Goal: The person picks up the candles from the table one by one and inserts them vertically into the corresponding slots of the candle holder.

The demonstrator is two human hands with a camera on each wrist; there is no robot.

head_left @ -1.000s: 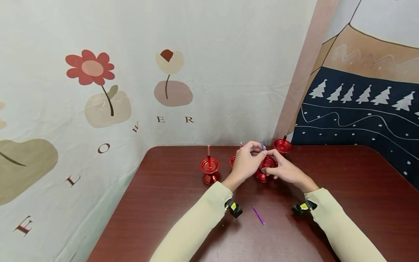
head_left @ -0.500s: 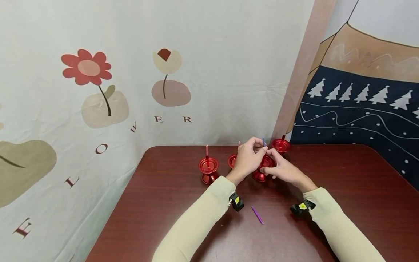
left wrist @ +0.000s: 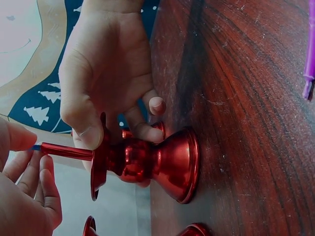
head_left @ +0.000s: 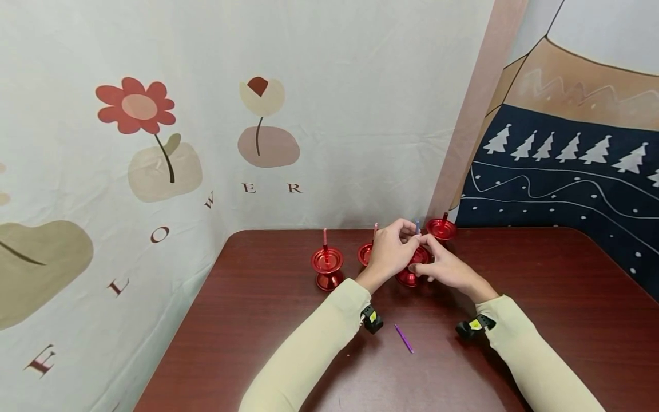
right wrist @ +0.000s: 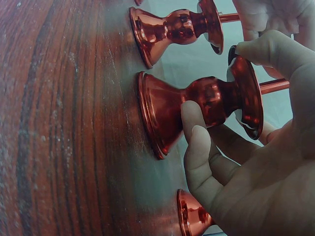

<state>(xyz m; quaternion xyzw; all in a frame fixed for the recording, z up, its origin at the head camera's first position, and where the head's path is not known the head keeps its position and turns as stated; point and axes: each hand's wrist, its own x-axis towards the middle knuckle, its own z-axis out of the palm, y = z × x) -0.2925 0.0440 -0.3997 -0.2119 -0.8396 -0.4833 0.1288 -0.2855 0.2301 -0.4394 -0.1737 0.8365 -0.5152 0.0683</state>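
My left hand (head_left: 390,253) pinches a thin blue candle (head_left: 417,226) between thumb and fingertips. Its lower end sits at the mouth of the narrow upright tube (left wrist: 66,151) of a shiny red candle holder (head_left: 408,278). From the other side my right hand (head_left: 449,266) grips that same holder, thumb on the dish (right wrist: 248,98) and fingers around the bulbous stem (right wrist: 205,101). The holder's flared base (left wrist: 178,164) stands upright on the table. Most of the candle is hidden by the left fingers and the tube.
On the left stands a red holder (head_left: 327,261) with a pink candle (head_left: 325,237). Another holder (head_left: 364,254) with a pink candle is partly behind my left hand. A holder (head_left: 441,229) with a bare tube stands at the back right. A purple candle (head_left: 404,339) lies nearer the front.
The blue candle shows less above my left fingertips and has shifted slightly right, lower into the tube. The right hand keeps its grip on the holder.
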